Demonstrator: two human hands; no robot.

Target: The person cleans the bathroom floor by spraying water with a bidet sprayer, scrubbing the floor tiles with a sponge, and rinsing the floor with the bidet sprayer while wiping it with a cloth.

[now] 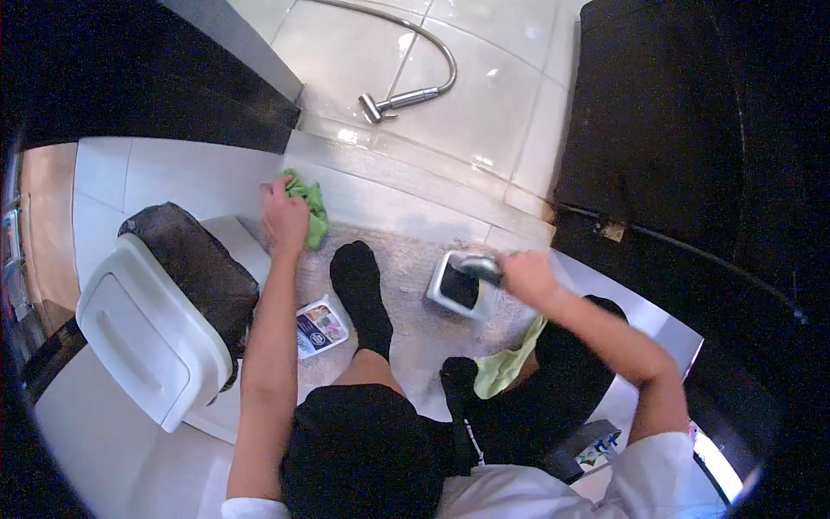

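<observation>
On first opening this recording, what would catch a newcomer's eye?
Probably the bright green cloth at the left hand, just left of centre. Next comes the right hand, gripping a blurred object over an open white container near the picture's middle; beyond, the shiny metal sprayer on pale tiles.

My one head-worn camera looks forward and steeply down over my lap (pixel 363 454), near enough that my left hand (pixel 285 214) and my right hand (pixel 527 277) come mid-view, its wide, dark-rimmed field running from the white bin (pixel 130 346) at left to the shiny tiles (pixel 493 86) on the far side.
</observation>
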